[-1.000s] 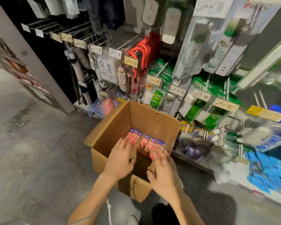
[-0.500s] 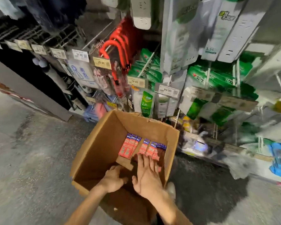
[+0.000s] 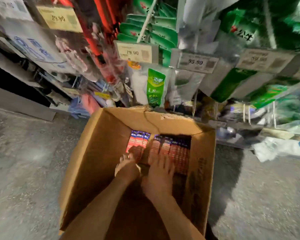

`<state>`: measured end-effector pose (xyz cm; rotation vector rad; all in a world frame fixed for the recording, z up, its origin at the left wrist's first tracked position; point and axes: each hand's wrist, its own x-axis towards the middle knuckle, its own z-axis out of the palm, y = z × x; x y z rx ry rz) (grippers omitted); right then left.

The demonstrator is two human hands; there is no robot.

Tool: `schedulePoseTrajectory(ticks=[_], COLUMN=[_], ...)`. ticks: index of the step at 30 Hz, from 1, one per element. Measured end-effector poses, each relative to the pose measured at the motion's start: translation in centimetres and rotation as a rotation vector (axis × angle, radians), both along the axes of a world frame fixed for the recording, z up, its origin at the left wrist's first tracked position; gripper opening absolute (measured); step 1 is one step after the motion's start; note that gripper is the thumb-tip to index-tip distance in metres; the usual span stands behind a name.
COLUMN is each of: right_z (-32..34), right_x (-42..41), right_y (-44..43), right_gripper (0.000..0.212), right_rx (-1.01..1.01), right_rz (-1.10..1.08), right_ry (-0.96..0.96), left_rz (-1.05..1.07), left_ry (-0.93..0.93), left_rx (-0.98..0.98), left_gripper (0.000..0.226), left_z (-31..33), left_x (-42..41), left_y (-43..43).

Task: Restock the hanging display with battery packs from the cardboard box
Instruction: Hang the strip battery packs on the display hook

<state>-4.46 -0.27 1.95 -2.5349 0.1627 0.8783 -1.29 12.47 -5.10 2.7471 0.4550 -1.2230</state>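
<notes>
Two hands down inside the cardboard box [image 3: 92,153], forearms entering from the near edge and angled toward the far wall.

Left hand [image 3: 127,168]: wrist bent, fingers curled downward, tips at the near ends of the leftmost battery packs [image 3: 137,140]. Touching or gripping: cannot tell, too blurred.

Right hand [image 3: 158,175]: just beside the left, nearly touching it. Palm down, fingers straight and slightly spread, laid flat over the middle packs. Nothing pinched or enclosed, so noted as open. Edges smeared by motion.

Packs: red with blue tops, packed side by side in a row against the far wall of the box, right part in shadow. None out of the box, none lifted.

Box: brown, top open, flaps up, crease and small tear along the far flap. Standing on grey concrete floor [image 3: 24,170], far wall close under the hanging display.

Display beyond the box: green pouch [image 3: 155,87] hanging just above the far flap; rows of green packets [image 3: 145,30] on a peg higher up; red items [image 3: 95,33] to the left. Price tags legible: 79.90 [image 3: 134,52], 95.90 [image 3: 196,62], 29.90 [image 3: 59,19].

White bag [image 3: 275,148] on the floor, right of the box, well apart.
</notes>
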Motion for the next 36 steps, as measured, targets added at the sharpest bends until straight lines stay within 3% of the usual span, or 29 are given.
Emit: schedulePoseTrajectory(ticks=[4,7,12,18,20,25,30,32,36], right_z=[-3.4,-5.5,-7.5,-7.9,-8.0,-7.7,-7.2,-6.7,-4.7], right_x=[-1.0,-2.1,-2.4,-1.7,-1.5,-1.3,-1.5,-1.4,-1.1], right_y=[2.1,3.6,4.8,5.1,5.0,4.4,3.3,3.0,2.2], right_gripper=[0.085,0.084,0.081,0.076,0.075,0.076,0.074,0.074,0.076], right_rx=[0.037,0.051,0.050,0.046,0.035,0.042,0.065,0.085,0.144], right_rz=[-0.182,-0.247,-0.330,-0.343,-0.341,-0.308,-0.360,-0.376,-0.386], right_ry=[-0.013,0.055,0.146,0.140,0.135,0.150,0.149,0.158,0.200], left_rz=[0.142,0.092,-0.090,-0.322,-0.397,-0.323,-0.309,-0.177,0.170], left_ry=[-0.032,-0.120,-0.178,-0.251,-0.195,-0.134,-0.168,-0.157,-0.073], left_rx=[-0.098,-0.038,0.105,0.083,0.106,0.146,0.156,0.115,-0.183], left_gripper=[0.091,0.097,0.068,0.028,0.021,0.051,0.043,0.044,0.061], left_z=[-6.2,-9.7,-11.7,-12.3,-12.8,-13.3,-11.7,-10.4,-6.8], left_x=[1.5,1.7,1.6,2.5,2.7,3.3,4.4,4.8,4.5], left_y=[0.5,-0.1,-0.2,0.3,-0.1,-1.6,-2.3,-1.8,-0.5])
